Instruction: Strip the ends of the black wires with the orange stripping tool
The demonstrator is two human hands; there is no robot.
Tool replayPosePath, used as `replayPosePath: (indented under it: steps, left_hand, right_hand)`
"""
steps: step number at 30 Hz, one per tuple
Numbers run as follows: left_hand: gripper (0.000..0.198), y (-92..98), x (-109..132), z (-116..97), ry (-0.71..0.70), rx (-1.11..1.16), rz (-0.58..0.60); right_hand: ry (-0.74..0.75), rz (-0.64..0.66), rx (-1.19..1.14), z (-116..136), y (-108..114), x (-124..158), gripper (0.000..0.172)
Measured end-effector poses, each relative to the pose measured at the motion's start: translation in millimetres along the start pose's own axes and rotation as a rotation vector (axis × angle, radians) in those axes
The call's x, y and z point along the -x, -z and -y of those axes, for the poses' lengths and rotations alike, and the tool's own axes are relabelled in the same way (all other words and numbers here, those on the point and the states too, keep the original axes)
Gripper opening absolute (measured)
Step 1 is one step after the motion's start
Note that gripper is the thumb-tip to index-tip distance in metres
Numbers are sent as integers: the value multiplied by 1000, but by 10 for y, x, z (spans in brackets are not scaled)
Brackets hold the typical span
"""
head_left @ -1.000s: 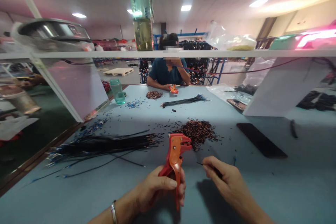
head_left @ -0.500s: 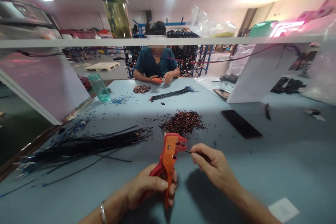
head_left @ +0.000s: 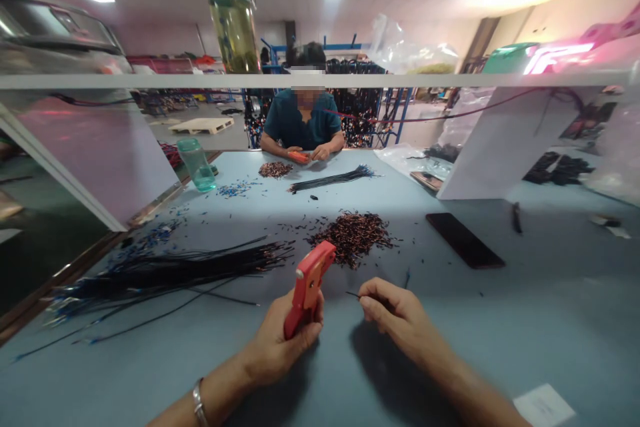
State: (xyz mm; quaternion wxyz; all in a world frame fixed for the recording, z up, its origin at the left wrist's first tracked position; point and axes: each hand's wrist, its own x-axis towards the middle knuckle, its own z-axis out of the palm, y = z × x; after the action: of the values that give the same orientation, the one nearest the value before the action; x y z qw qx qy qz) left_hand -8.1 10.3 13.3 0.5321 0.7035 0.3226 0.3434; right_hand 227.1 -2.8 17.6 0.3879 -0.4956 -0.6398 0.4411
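Turned the red-orange tool [head_left: 311, 280] a fair bit since last frame; it's up above the surface [head_left: 500, 327], my left grip [head_left: 284, 340] wrapped snug round it. Right grip [head_left: 393, 310] is pinched on a thin dark wire [head_left: 352, 293], brown pile [head_left: 363, 233] just beyond.

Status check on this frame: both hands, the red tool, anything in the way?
Left hand gripping red tool. Right hand pinching thin dark wire, apart from tool. Nearest clutter: pile of small dark pieces beyond tool; wire bundle, left.
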Motion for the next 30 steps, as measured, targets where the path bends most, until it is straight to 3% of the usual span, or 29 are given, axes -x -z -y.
replayPosePath:
  steps: [3, 6, 12, 18, 30]
  left_hand:
    - [12, 16, -1, 13, -120, -364, -61]
    - [28, 19, -6, 53, -220, -604, -69]
    - [48, 14, -5, 121, -304, -864, -46]
    - [48, -2, -21, 80, -340, -972, -17]
    - [46, 6, -14, 76, -323, -961, -43]
  right_hand:
    - [-82, 29, -166, -2, -9, -15, 26]
    - [-148, 20, -318, -14, -23, -28, 29]
    - [-227, -48, -536, -56, -39, -24, 34]
    - [-226, -36, -571, -12, -42, -10, 41]
    - [-167, 22, -515, 1, -36, 12, 44]
